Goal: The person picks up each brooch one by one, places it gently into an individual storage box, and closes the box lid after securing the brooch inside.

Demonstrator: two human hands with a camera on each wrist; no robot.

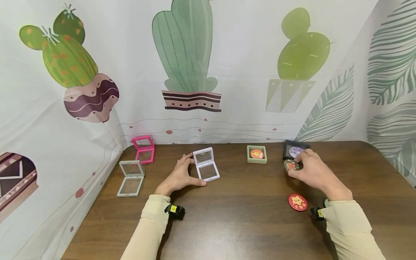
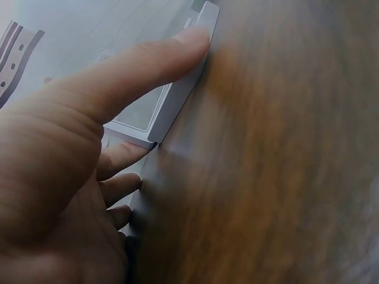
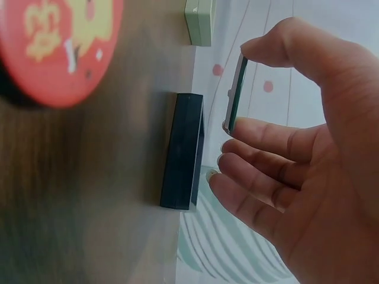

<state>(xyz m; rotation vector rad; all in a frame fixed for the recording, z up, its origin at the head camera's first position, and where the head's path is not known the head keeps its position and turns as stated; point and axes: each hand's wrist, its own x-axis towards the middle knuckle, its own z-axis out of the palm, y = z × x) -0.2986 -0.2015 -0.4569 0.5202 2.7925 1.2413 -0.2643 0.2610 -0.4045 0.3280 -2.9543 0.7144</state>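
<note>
My left hand (image 1: 180,175) holds an open white display case (image 1: 208,171) on the table. Its thumb (image 2: 177,56) lies along the front edge, while a finger touches the case's side in the left wrist view. My right hand (image 1: 313,169) pinches a dark green round badge (image 1: 291,165) by its edges between thumb and index finger. Seen edge-on in the right wrist view, that badge (image 3: 237,94) is held up over the table. Just behind it sits a black case (image 1: 287,151) with a purple round badge (image 1: 296,151) inside, partly hidden by the hand.
Left on the table stand an open pink case (image 1: 145,148) and an open grey case (image 1: 130,186). A green case (image 1: 256,161) holds an orange badge (image 1: 257,154). Nearer lies a red star badge (image 1: 297,202); a pale green disc (image 1: 326,203) shows partly behind the right wrist.
</note>
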